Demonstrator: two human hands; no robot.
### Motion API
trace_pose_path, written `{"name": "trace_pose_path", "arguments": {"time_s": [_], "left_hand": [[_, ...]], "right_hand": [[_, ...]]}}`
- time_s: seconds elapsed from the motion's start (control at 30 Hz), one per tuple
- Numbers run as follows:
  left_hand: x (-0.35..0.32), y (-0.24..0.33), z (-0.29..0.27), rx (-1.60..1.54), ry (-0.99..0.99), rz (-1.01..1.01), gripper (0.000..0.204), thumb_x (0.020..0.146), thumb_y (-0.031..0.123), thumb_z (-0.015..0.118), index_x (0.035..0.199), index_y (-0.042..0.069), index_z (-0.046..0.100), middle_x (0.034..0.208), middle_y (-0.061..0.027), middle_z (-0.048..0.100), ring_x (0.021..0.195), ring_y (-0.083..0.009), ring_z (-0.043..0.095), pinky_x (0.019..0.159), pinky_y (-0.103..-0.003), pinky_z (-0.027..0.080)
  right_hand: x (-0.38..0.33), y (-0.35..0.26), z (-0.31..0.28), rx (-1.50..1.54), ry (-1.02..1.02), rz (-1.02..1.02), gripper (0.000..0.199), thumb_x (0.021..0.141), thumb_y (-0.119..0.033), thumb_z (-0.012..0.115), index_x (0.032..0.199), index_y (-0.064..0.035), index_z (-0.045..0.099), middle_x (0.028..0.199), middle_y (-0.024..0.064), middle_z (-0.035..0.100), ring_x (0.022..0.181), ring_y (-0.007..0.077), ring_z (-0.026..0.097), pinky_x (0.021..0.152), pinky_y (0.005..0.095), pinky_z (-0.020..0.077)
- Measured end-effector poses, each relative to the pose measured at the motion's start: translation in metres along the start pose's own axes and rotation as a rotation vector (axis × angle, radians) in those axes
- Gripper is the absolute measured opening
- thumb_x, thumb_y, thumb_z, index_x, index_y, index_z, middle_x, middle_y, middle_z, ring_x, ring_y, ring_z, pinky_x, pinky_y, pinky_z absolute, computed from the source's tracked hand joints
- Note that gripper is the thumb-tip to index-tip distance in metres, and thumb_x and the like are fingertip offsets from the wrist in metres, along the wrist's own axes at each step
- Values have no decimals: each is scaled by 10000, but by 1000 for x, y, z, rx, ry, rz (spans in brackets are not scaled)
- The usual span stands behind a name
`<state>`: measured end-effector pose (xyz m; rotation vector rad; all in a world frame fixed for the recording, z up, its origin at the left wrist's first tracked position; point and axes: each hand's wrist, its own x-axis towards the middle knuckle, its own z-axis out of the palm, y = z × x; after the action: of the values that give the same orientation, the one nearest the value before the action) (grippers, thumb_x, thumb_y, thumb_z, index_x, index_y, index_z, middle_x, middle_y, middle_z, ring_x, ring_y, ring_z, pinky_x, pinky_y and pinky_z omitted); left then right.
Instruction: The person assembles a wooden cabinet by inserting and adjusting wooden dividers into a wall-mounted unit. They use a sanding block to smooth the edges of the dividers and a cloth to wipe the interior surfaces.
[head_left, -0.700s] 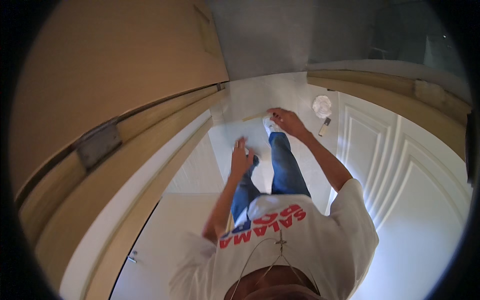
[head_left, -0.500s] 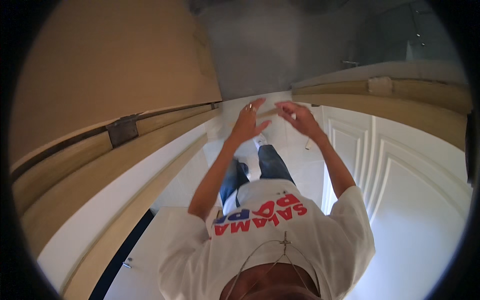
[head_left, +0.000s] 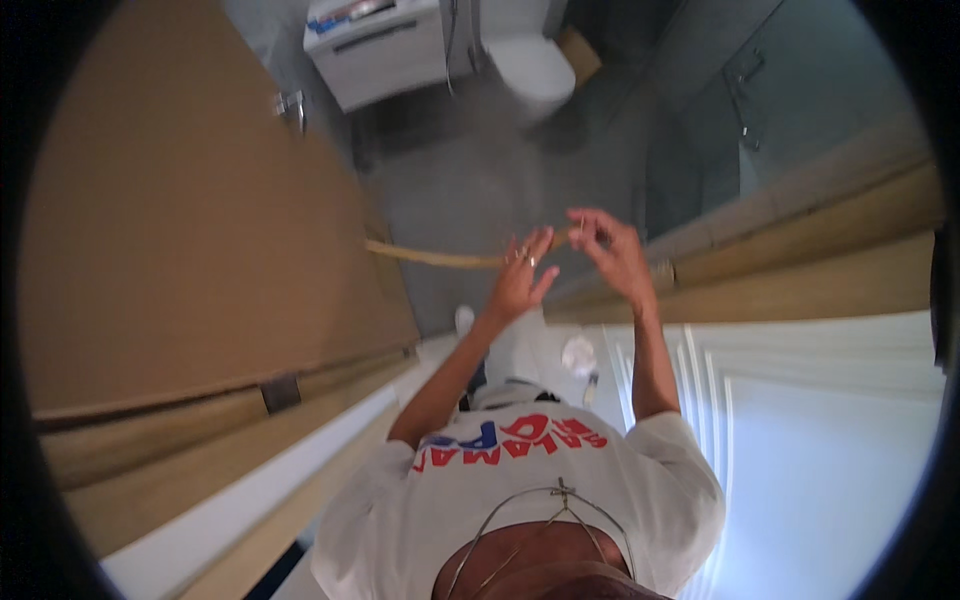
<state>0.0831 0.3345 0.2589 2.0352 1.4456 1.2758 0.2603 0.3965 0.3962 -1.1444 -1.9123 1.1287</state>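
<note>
A thin, pale yellow, slightly bent strip (head_left: pixel 435 258) stretches from beside the brown door to my hands; its exact kind is unclear. Across it lie the fingers of my left hand (head_left: pixel 522 285), the thumb standing away and a ring on one finger. My right hand (head_left: pixel 612 255) has bent fingers pinched around the strip's right end, close to the left fingertips. Part of the strip is hidden by my fingers. Both hands are held out before my white T-shirt (head_left: pixel 520 480), at the bathroom doorway.
The brown door (head_left: pixel 200 240), with a metal handle (head_left: pixel 292 108), is at the left. Beyond lie a grey floor (head_left: pixel 450 190), a white vanity cabinet (head_left: pixel 390 60) and a toilet (head_left: pixel 530 75). White panelled door (head_left: pixel 800 430) and wooden frame (head_left: pixel 780 265) stand at the right.
The view has shifted toward the bathroom, bringing the vanity and toilet into sight. A longer length of the strip shows left of my hands. My hands have come closer together.
</note>
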Motion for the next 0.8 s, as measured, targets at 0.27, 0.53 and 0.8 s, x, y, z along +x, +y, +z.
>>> {"name": "trace_pose_path", "arguments": {"time_s": [0.27, 0.53, 0.8], "left_hand": [[98, -65, -4, -279, 2, -89, 463, 973, 143, 655, 1414, 51, 546, 1213, -163, 681, 1121, -351, 647, 992, -440, 485], [208, -143, 17, -496, -345, -154, 340, 980, 192, 697, 1274, 35, 633, 1056, -92, 703, 958, -200, 668, 907, -348, 522], [357, -204, 30, -783, -300, -343, 304, 989, 161, 689, 1258, 44, 610, 1101, -28, 685, 1059, -144, 646, 965, -323, 506]], "right_hand": [[96, 11, 6, -6, 194, 1, 328, 945, -151, 711, 1238, -5, 685, 770, 8, 614, 750, 99, 599, 736, 282, 512], [203, 51, -41, 84, 304, 2, 395, 932, -137, 720, 1308, -32, 661, 851, 29, 659, 783, 114, 613, 762, 296, 512], [257, 149, -144, 69, 862, 83, 188, 933, -138, 711, 1081, -29, 668, 893, 32, 667, 806, 124, 604, 773, 289, 506]]}}
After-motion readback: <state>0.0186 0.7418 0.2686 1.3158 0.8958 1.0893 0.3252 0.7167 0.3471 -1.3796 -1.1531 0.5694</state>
